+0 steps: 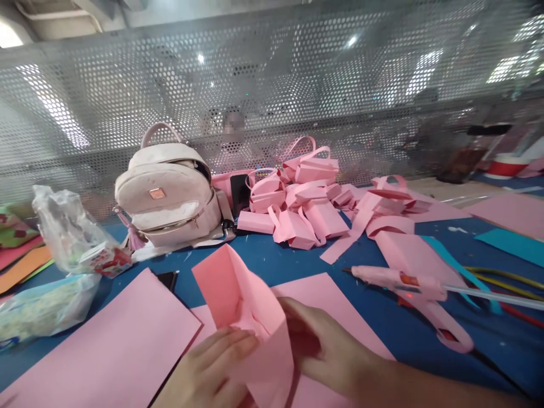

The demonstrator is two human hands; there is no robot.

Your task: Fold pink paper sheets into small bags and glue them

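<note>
Both my hands hold a folded pink paper bag (238, 294) standing open-mouthed over the blue table. My left hand (208, 368) grips its lower left side, fingers pressed on the paper. My right hand (318, 345) reaches from the right, fingers tucked against or inside the bag's right wall. Flat pink paper sheets (110, 351) lie under and around the bag.
A pile of finished pink paper bags with handles (297, 198) sits at the back centre beside a pale backpack (170, 192). A pink glue gun (395, 280) lies to the right among pink strips. Plastic bags (68, 232) are at the left. A perforated metal screen (272, 96) closes the far side.
</note>
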